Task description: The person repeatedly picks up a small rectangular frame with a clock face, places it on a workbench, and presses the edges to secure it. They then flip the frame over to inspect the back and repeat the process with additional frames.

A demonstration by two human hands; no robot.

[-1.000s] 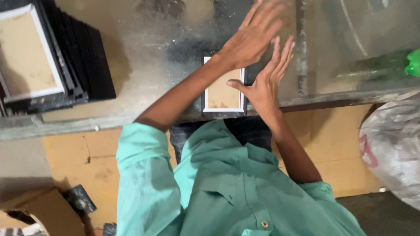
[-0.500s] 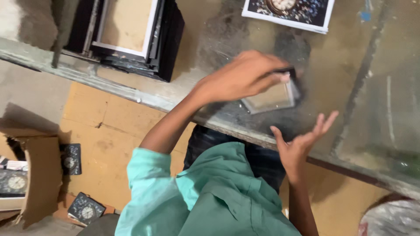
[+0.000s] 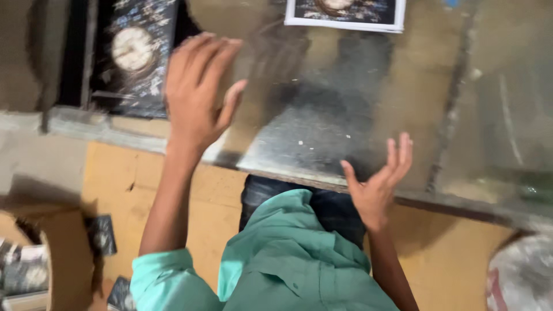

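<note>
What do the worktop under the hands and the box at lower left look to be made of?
Worktop: likely sheet metal, dull grey and scuffed, with worn patches showing a faint sheen. Box: seemingly plain brown cardboard with a matte face. Both hands, left hand and right hand, are open and hold nothing.

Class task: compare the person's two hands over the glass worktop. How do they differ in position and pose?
The left hand reaches far up the glass worktop, near the dark clock picture; the right hand hangs back at the near edge. The left shows its back, fingers together; the right stands edge-on, fingers spread. Both are open and hold nothing.
</note>
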